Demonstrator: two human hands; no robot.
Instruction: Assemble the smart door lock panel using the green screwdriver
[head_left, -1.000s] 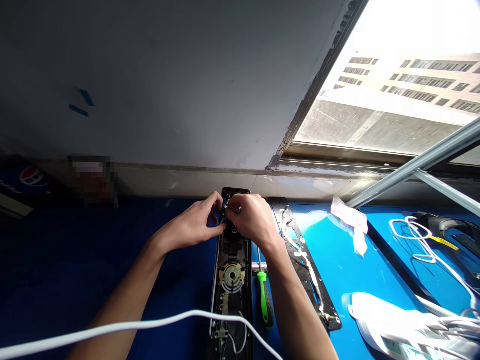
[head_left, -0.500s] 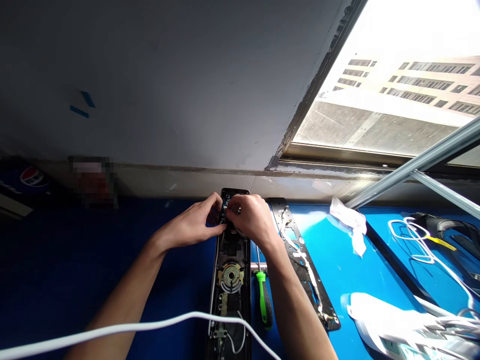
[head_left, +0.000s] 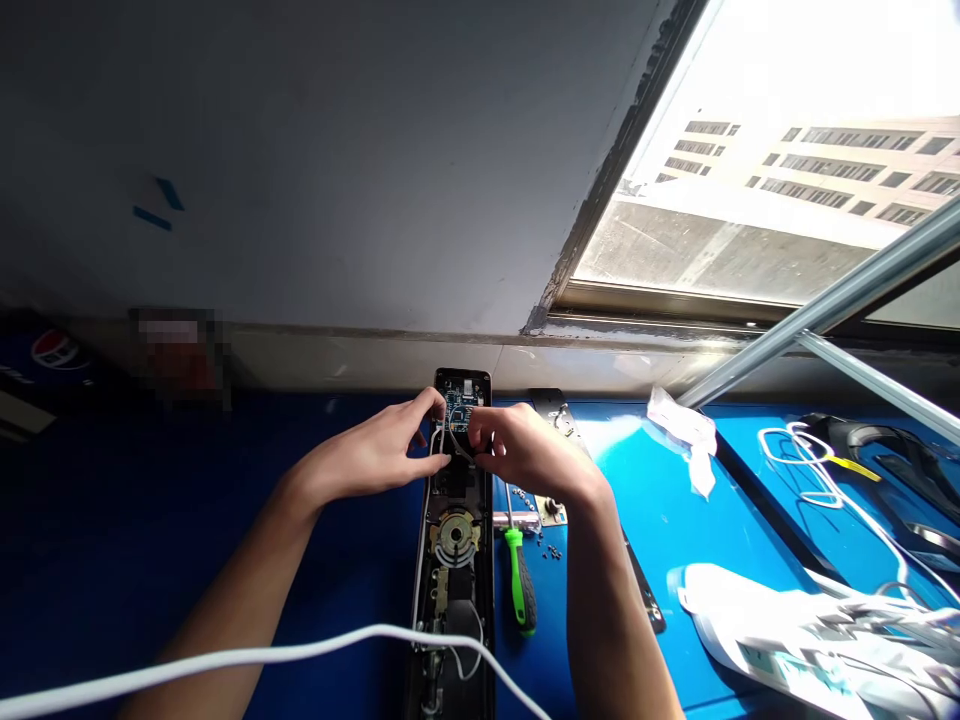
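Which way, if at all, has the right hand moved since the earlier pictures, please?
Yes: the right hand now sits further right, clear of the circuit board, judged against the green-handled screwdriver lying beside it.

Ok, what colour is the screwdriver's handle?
The screwdriver's handle is green and black, shown best in the head view.

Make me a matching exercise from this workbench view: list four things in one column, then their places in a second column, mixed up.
Things:
1. Green-handled screwdriver
2. Circuit board
3. Small screws
4. White cable

Places:
A. Running across the bottom of the view
B. Scattered on the blue surface
C. Set in the top end of the long black panel
D. Lying lengthwise beside that panel

Right pairs: 1-D, 2-C, 3-B, 4-A.
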